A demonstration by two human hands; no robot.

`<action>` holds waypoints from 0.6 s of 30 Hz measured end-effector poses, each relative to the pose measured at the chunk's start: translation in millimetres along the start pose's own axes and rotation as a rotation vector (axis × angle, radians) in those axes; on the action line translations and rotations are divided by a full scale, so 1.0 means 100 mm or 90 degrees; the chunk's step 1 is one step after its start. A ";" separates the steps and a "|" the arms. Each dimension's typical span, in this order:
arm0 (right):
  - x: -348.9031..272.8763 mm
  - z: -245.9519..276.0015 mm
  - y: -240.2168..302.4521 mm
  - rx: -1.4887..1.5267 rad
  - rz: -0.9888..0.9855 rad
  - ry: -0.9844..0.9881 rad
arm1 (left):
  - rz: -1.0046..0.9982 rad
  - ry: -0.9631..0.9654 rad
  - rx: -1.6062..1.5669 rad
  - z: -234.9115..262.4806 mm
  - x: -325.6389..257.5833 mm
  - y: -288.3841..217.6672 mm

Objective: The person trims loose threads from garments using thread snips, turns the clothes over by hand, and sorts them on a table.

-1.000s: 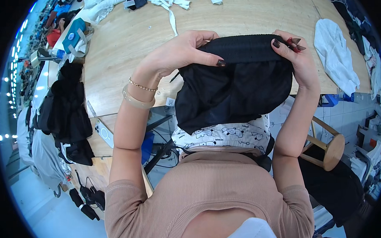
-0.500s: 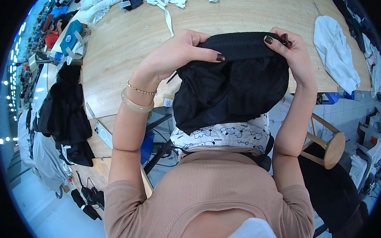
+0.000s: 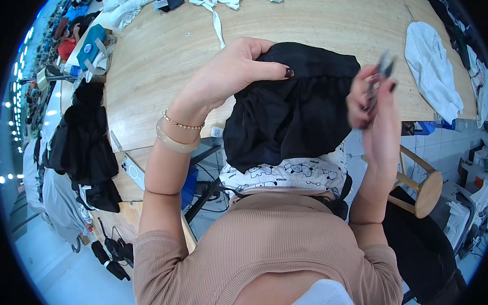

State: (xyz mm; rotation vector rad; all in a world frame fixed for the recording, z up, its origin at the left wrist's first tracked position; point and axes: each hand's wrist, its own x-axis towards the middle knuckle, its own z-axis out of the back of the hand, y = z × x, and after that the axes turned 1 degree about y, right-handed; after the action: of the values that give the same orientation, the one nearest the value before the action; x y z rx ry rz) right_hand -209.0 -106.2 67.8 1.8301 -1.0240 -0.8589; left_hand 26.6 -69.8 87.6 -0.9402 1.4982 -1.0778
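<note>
A black garment [image 3: 294, 121] with a wide gathered elastic waistband hangs in front of me over the table's near edge. My left hand [image 3: 245, 65] is closed on the waistband's left end, thumb on top and fingers behind the cloth. To the right of the garment, and apart from the waistband, my right hand [image 3: 368, 100] is raised and smeared by motion. Its fingers are wrapped round small thread snips [image 3: 384, 67], whose dark blades point up and away; a reddish part shows at the grip.
A white cloth [image 3: 432, 65] lies on the wooden table [image 3: 160, 64] at the right. White strips [image 3: 215, 0] lie at the far side. Black garments [image 3: 82, 142] hang at the left, beside a phone [image 3: 132, 171]. A wooden stool [image 3: 428, 192] stands at the right.
My right hand has let go of the waistband and turned upward, the snips' blades now showing. The garment's right end has dropped slightly and folded inward; my left hand keeps its hold.
</note>
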 end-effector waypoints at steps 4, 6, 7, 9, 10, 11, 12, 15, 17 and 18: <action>-0.22 -0.19 -0.10 0.092 -0.201 0.186 | -0.006 -0.009 0.023 -0.05 -0.01 -0.06; -0.26 -0.25 -0.12 0.152 -0.246 0.212 | -0.013 -0.010 0.033 -0.08 -0.01 -0.06; -0.27 -0.26 -0.13 0.168 -0.253 0.243 | -0.022 -0.014 0.044 -0.09 -0.02 -0.06; -0.28 -0.27 -0.11 0.173 -0.266 0.251 | -0.022 -0.019 0.060 -0.11 -0.03 -0.07; -0.28 -0.28 -0.10 0.157 -0.267 0.259 | -0.023 -0.025 0.077 -0.12 -0.04 -0.07; -0.28 -0.28 -0.10 0.140 -0.269 0.267 | -0.023 -0.025 0.077 -0.12 -0.05 -0.08; -0.28 -0.29 -0.09 0.140 -0.269 0.266 | -0.031 -0.031 0.094 -0.13 -0.06 -0.09; -0.28 -0.31 -0.08 0.125 -0.284 0.226 | -0.036 -0.036 0.115 -0.15 -0.09 -0.10; -0.28 -0.30 -0.10 0.142 -0.286 0.235 | -0.034 -0.036 0.119 -0.16 -0.10 -0.10; -0.28 -0.30 -0.11 0.142 -0.286 0.234 | -0.035 -0.041 0.128 -0.17 -0.10 -0.09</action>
State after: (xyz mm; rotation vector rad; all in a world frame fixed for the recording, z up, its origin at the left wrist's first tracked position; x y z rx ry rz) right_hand -192.4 -68.1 74.6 2.3513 -0.4965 -0.6381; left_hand 12.3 -60.3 100.8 -0.8708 1.2905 -1.2022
